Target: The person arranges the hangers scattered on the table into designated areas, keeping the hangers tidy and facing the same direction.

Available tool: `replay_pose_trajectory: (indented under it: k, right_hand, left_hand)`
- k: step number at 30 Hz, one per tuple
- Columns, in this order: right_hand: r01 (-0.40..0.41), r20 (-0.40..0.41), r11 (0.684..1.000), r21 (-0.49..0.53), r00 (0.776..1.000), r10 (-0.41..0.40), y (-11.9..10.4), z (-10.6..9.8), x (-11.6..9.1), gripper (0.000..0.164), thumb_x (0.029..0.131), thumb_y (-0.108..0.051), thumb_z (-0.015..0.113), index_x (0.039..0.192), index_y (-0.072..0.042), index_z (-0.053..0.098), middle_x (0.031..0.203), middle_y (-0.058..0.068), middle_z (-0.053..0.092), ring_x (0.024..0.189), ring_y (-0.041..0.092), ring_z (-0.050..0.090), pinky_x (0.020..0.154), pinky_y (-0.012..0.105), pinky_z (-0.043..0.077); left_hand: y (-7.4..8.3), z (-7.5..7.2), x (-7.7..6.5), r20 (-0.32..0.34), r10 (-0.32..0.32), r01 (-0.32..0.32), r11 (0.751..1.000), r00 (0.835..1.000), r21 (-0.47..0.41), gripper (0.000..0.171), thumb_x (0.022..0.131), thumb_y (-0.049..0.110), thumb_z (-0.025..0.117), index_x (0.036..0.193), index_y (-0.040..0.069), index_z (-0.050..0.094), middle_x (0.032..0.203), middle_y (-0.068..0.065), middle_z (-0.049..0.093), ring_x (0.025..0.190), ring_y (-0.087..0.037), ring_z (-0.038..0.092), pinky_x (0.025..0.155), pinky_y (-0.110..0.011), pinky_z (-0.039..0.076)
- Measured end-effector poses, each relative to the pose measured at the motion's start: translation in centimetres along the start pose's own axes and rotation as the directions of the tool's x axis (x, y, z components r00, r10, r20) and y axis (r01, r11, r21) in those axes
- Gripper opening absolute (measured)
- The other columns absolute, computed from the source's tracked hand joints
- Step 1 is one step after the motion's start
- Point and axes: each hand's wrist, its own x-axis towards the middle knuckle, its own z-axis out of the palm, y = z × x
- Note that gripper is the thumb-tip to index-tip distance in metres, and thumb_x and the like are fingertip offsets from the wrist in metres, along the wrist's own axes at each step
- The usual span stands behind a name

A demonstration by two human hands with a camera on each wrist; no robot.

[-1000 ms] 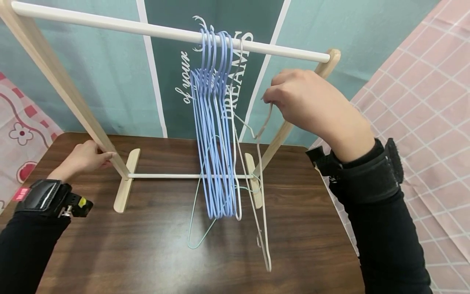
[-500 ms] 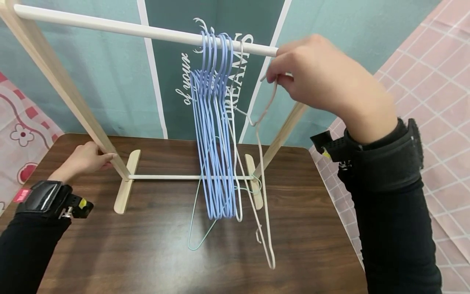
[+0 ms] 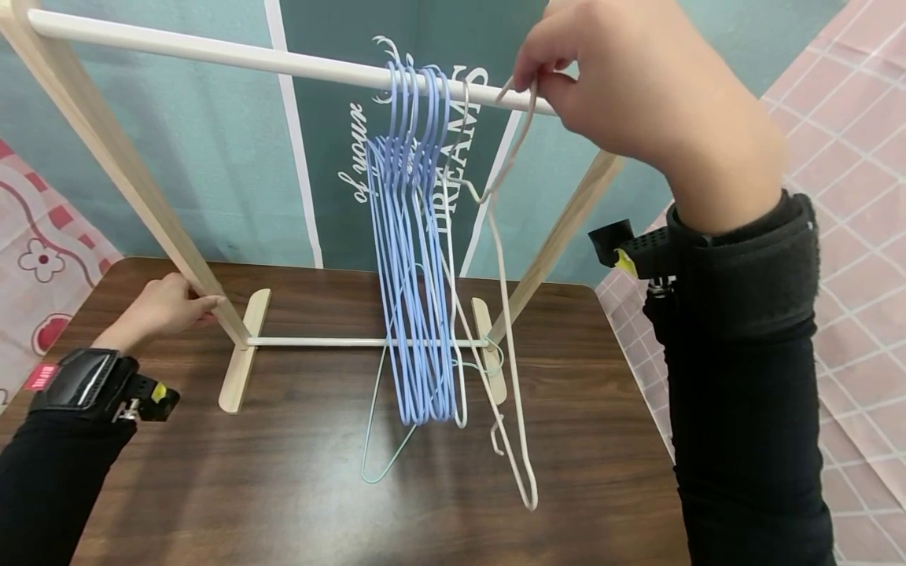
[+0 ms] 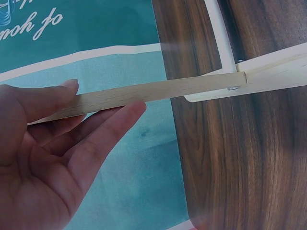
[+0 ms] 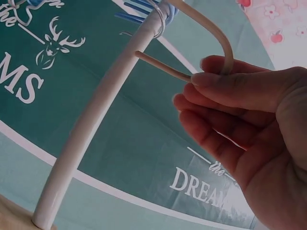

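Observation:
My right hand (image 3: 630, 94) pinches the hook of a beige clothes hanger (image 3: 511, 346) between thumb and index finger. In the right wrist view the tip of that hook (image 5: 163, 65) overlaps the white top rail (image 5: 91, 124). The hanger's body hangs below the hand, right of the others. My left hand (image 3: 166, 305) grips the left wooden upright (image 3: 134, 169) low down, thumb on one side and fingers on the other, as the left wrist view shows (image 4: 62, 115). Several blue hangers (image 3: 418, 283) hang bunched on the rail, with a white hanger (image 3: 453, 314) at their right.
The rack's wooden feet (image 3: 244, 354) stand on a dark wood table (image 3: 283, 487), joined by a thin white lower bar (image 3: 318, 342). A pale green hanger (image 3: 375, 440) shows behind the bunch. A green printed cloth (image 3: 177, 118) hangs behind, with pink cloth (image 3: 835, 314) at the right.
My right hand has risen with the beige hanger, its hook now level with the top rail. My left hand stays on the upright.

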Motion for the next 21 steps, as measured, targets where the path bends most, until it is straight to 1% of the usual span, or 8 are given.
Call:
replay_pose_trajectory:
  k: [2, 3, 5, 9, 12, 14, 17, 21]
  right_hand:
    - [-0.025, -0.023, 0.999, -0.033, 0.999, 0.024, 2.6, 2.0, 0.6, 0.020, 0.089, -0.031, 0.055, 0.102, -0.042, 0.066, 0.098, -0.012, 0.061, 0.091, 0.017, 0.048, 0.074, 0.038, 0.046]
    - [-0.042, -0.030, 0.998, -0.039, 0.999, 0.041, 3.1, 2.5, 0.8, 0.020, 0.089, -0.033, 0.055, 0.103, -0.044, 0.064, 0.099, -0.014, 0.061, 0.092, 0.017, 0.048, 0.075, 0.039, 0.046]
    - [-0.064, -0.037, 0.997, -0.043, 0.997, 0.062, 2.9, 2.6, 1.2, 0.021, 0.090, -0.033, 0.053, 0.105, -0.043, 0.064, 0.101, -0.014, 0.061, 0.093, 0.017, 0.048, 0.075, 0.039, 0.045]
    - [-0.090, 0.005, 0.995, -0.031, 0.996, 0.090, -1.3, 0.4, 1.6, 0.024, 0.093, -0.025, 0.049, 0.108, -0.025, 0.068, 0.103, -0.003, 0.063, 0.093, 0.020, 0.048, 0.077, 0.039, 0.046]
    - [-0.074, 0.038, 0.997, 0.015, 0.997, 0.074, -5.0, -1.6, 1.4, 0.025, 0.093, -0.013, 0.046, 0.104, -0.009, 0.069, 0.100, 0.007, 0.064, 0.091, 0.023, 0.050, 0.078, 0.038, 0.046]
    - [-0.047, 0.038, 0.998, 0.043, 0.998, 0.045, -6.5, -2.4, 1.3, 0.025, 0.092, -0.005, 0.045, 0.099, -0.002, 0.069, 0.097, 0.011, 0.065, 0.087, 0.024, 0.051, 0.078, 0.038, 0.046]
    - [-0.025, 0.038, 0.998, 0.051, 0.999, 0.023, -7.5, -2.6, 1.2, 0.024, 0.090, 0.000, 0.046, 0.095, 0.001, 0.069, 0.095, 0.012, 0.065, 0.083, 0.023, 0.054, 0.078, 0.036, 0.046]
    - [-0.017, 0.038, 0.999, 0.044, 0.999, 0.015, -7.6, -2.1, 1.3, 0.021, 0.091, -0.001, 0.048, 0.097, 0.001, 0.068, 0.096, 0.012, 0.065, 0.084, 0.023, 0.056, 0.078, 0.035, 0.050]
  left_hand:
    - [0.0, 0.0, 0.0, -0.002, -0.002, 0.002, 1.000, 1.000, -0.002, 0.042, 0.096, 0.021, 0.048, 0.098, -0.020, 0.057, 0.065, -0.004, 0.063, 0.059, -0.015, 0.059, 0.049, -0.030, 0.045]
    - [0.0, 0.0, 0.0, -0.003, -0.002, 0.002, 1.000, 1.000, -0.002, 0.041, 0.096, 0.021, 0.048, 0.098, -0.019, 0.057, 0.065, -0.004, 0.063, 0.059, -0.015, 0.059, 0.049, -0.030, 0.045]
    - [-0.1, 0.0, 0.0, -0.003, 0.002, -0.002, 1.000, 1.000, -0.004, 0.042, 0.096, 0.021, 0.048, 0.098, -0.019, 0.057, 0.065, -0.004, 0.063, 0.058, -0.014, 0.058, 0.049, -0.029, 0.045]
    - [-0.1, 0.0, 0.0, -0.003, 0.008, -0.008, 1.000, 1.000, -0.008, 0.042, 0.096, 0.022, 0.048, 0.098, -0.019, 0.058, 0.065, -0.004, 0.063, 0.058, -0.014, 0.058, 0.049, -0.029, 0.045]
    - [-0.1, 0.0, 0.0, -0.002, 0.006, -0.006, 1.000, 1.000, -0.006, 0.042, 0.096, 0.022, 0.048, 0.098, -0.019, 0.057, 0.066, -0.004, 0.063, 0.059, -0.014, 0.058, 0.049, -0.029, 0.045]
    - [0.0, 0.0, 0.0, 0.002, 0.008, -0.008, 1.000, 1.000, -0.005, 0.042, 0.096, 0.022, 0.048, 0.098, -0.019, 0.057, 0.066, -0.004, 0.063, 0.059, -0.015, 0.058, 0.049, -0.029, 0.044]
    - [0.0, 0.0, 0.0, 0.005, 0.012, -0.012, 1.000, 1.000, 0.003, 0.042, 0.096, 0.022, 0.047, 0.097, -0.019, 0.058, 0.065, -0.003, 0.062, 0.058, -0.014, 0.057, 0.048, -0.029, 0.043]
    - [0.1, 0.0, -0.1, 0.006, 0.018, -0.018, 1.000, 1.000, 0.008, 0.042, 0.096, 0.022, 0.047, 0.096, -0.018, 0.059, 0.064, -0.002, 0.062, 0.057, -0.013, 0.056, 0.048, -0.029, 0.043]
